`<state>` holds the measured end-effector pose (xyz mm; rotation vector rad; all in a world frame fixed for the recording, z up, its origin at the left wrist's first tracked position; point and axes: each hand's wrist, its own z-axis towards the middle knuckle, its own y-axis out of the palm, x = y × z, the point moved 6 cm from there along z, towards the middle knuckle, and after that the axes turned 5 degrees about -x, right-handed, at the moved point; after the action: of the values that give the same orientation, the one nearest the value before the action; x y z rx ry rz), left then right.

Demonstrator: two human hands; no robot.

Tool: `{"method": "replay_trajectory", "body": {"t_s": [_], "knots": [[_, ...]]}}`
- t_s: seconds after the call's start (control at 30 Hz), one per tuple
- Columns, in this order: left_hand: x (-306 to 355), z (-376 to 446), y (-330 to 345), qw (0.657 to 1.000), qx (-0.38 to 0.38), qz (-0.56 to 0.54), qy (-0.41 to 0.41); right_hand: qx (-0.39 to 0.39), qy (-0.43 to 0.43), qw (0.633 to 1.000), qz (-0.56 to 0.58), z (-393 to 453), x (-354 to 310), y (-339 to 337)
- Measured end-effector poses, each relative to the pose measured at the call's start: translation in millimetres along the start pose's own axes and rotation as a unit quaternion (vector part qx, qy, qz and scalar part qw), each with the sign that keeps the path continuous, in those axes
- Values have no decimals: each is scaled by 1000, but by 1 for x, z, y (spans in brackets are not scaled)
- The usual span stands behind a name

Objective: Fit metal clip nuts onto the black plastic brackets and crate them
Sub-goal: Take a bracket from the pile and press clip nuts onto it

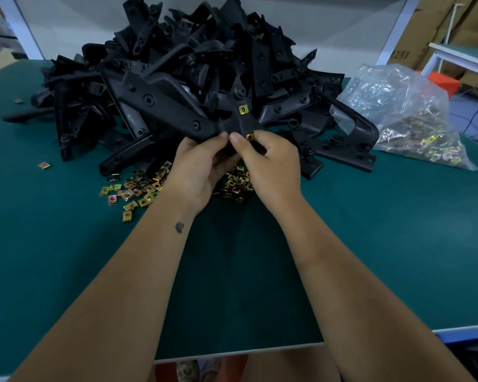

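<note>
I hold one long black moulded-plastic bracket (160, 104) above the green bench mat (66, 244), just in front of the heap of loose black brackets (204, 51). My left hand (196, 166) grips its near end from below, fingers curled under and thumb on top. My right hand (268, 164) pinches a small brass-coloured metal clip nut (249, 137) against the bracket's short tab, thumb pressing beside it. A second clip nut (242, 108) already sits on the far end of that tab.

Assessment: the bracket looks rigid and light for its length, and its matt surface should give fair friction. Held at one end, it will lever against my left hand, so the grip belongs close to the tab being fitted. The nut is small, thin, springy and sharp-edged; it is best taken by its flat faces and pushed on squarely, or it may skew or flick away.

Spare clip nuts (138, 188) lie scattered on the mat beneath my hands; more fill a clear plastic bag (398, 106) to the right. No crate is in view.
</note>
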<state>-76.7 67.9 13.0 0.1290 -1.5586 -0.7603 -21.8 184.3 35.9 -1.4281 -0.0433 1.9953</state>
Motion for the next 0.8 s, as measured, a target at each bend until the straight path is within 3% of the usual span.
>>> {"method": "replay_trajectory", "body": {"t_s": [0.13,0.23,0.33,0.43,0.6,0.8], "knots": [[12,-1,-9,997,53,49,10,11,-8,1000,-9,-5,-4,-3],[19,-8,-7,991,46,121,37,5,8,999,31,-12,-7,-5],[18,-14,2,988,38,140,52,10,55,987,153,-19,-5,-10],[9,-19,19,992,64,96,55,40,90,951,292,-30,-3,-18],[-26,-31,69,992,108,66,25,146,102,939,293,-47,3,-56],[-66,-57,150,997,38,63,-17,283,91,908,296,-94,20,-145]]}}
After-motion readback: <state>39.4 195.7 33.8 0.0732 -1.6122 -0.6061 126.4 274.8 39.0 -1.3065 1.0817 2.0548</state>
